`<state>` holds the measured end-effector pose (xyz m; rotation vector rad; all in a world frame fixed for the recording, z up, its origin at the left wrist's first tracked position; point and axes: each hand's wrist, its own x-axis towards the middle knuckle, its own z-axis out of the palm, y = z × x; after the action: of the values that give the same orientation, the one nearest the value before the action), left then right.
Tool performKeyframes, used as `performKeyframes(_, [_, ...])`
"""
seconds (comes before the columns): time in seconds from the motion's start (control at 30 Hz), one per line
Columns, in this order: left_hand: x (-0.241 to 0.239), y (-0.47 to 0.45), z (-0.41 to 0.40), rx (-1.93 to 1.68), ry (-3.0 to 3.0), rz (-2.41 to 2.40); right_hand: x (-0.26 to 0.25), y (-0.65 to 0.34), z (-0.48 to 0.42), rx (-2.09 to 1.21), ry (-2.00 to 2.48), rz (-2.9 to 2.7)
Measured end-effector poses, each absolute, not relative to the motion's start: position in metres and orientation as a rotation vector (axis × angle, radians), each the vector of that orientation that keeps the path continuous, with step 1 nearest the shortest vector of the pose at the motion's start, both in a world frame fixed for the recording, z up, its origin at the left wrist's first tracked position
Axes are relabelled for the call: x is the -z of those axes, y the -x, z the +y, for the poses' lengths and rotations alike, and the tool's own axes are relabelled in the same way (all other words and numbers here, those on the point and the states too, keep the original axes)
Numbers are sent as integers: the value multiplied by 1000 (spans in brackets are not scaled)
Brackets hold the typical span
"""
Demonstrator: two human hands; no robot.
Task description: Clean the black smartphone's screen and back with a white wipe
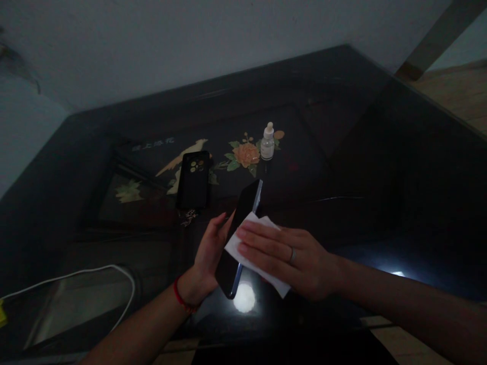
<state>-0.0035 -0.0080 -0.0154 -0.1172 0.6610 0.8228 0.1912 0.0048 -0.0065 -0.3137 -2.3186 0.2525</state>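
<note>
Presently, the phone [245,203] sits between the 2 hands, held above the dark table [361,162]. Left hand [211,251]: closed around the phone's near-left side, thumb lifted along the edge. Right hand [306,258]: fingers together and nearly straight, holding a white cloth [233,246] against the phone.

Phone appearance: slim slab, dark glossy face, bluish-silver edge on the right-hand side; tilted, far end leaning right of the left-hand grip. The cloth crosses its middle, with creased corners projecting past the fingers.

Beyond the left hand lies a black phone case [194,180], 1 small charm [188,217] at its near end. Farther out from the grip, a dropper bottle [268,147] stands upright beside a printed flower [246,154]. Left of the left wrist, a white cable [87,270] curves across the tabletop.

Visibility: the cloth and right fingers cover the phone's mid-section. Left fingers behind the phone are hidden; right thumb likewise. Light is dim, so any marks on the dark face cannot be made out. Bottle label illegible. Yellow item [2,313] at far left cut off by the frame; cannot identify.
</note>
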Motion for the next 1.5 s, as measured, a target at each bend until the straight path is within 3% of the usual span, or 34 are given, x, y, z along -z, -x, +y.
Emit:
performKeyframes(0.27, [12,2,-6,-853,-51,668,-8,-191,-6,-141,-68,-2339])
performKeyframes(0.43, [11,3,-7,-859,-43,638,-4,-212,11,-180,537,-2128])
performKeyframes(0.5, [12,3,-8,-854,-53,622,1,-212,15,-192,585,-2128])
performKeyframes(0.77, [19,6,-9,-855,185,664,5,-191,2,-111,311,-2388])
performKeyframes(1.07, [14,5,-9,-784,11,667,-2,-187,-7,-114,65,-2386])
performKeyframes(1.17, [10,3,-8,-890,-13,649,-9,-197,-4,-250,163,-2250])
performKeyframes(1.33, [-14,-3,-5,-1061,-90,591,-11,-211,11,-898,979,-1509])
performKeyframes(1.5, [-56,-10,1,-1112,-219,547,-13,-211,31,-1393,1026,-765])
